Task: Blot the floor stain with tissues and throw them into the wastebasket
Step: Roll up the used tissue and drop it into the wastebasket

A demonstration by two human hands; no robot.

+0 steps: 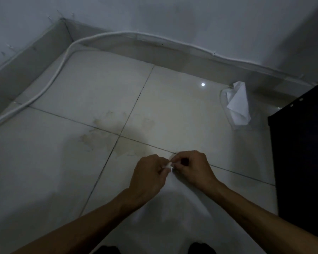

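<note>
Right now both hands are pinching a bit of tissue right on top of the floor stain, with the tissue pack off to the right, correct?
Not quite. In the head view the left hand and right hand pinch the tissue nearer than the stain, to its right, not on it. The tissue pack does lie to the right.

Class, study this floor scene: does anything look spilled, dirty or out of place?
Yes. A yellowish stain spreads across the tile joints left of the hands. A white cable lies loose along the wall, and a tissue pack sits on the floor.
</note>
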